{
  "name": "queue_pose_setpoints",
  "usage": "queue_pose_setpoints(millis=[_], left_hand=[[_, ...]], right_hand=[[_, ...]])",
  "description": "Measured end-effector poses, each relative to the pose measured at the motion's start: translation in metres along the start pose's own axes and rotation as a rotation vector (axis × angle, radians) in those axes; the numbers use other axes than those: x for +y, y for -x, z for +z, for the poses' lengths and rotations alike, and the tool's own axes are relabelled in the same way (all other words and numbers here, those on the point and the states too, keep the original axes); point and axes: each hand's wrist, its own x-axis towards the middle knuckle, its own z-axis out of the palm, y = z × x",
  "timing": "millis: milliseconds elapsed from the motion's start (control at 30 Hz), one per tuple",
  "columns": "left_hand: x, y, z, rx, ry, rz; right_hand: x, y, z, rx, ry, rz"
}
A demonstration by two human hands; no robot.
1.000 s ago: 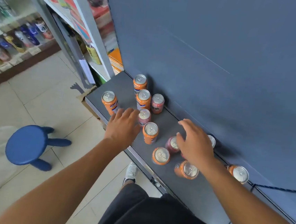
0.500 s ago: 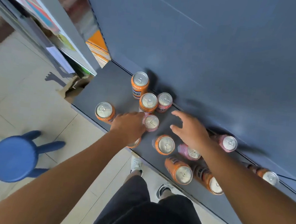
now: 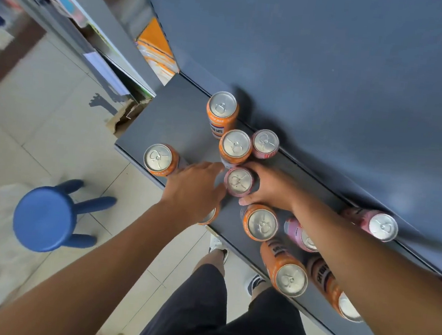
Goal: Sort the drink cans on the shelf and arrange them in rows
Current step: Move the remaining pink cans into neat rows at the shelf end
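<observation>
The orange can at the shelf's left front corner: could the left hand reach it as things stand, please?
Probably yes: the left hand lies just beside that orange can, with nothing between them.

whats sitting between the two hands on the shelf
One upright pink can, seen in the head view. The right hand curls round it; the left hand is close beside it.

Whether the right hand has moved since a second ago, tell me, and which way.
Yes. The right hand moved left along the shelf and now grips the pink can beside the unmoved orange can.
</observation>
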Motion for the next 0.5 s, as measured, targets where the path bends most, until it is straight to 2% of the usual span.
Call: queue_pose_setpoints(millis=[233,400,500], left_hand=[[0.012,0.0,0.002,-0.016,-0.012,-0.004],[0.024,-0.002,0.004,0.023,0.05,0.013],[0.031,-0.002,0.009,0.094,0.089,0.019]], right_hand=[[0.01,0.002,0.004,0.104,0.041,-0.115],[0.023,0.021,-0.007,0.195,-0.02,-0.042],[0.034,0.038,-0.015,0.232,-0.195,0.081]])
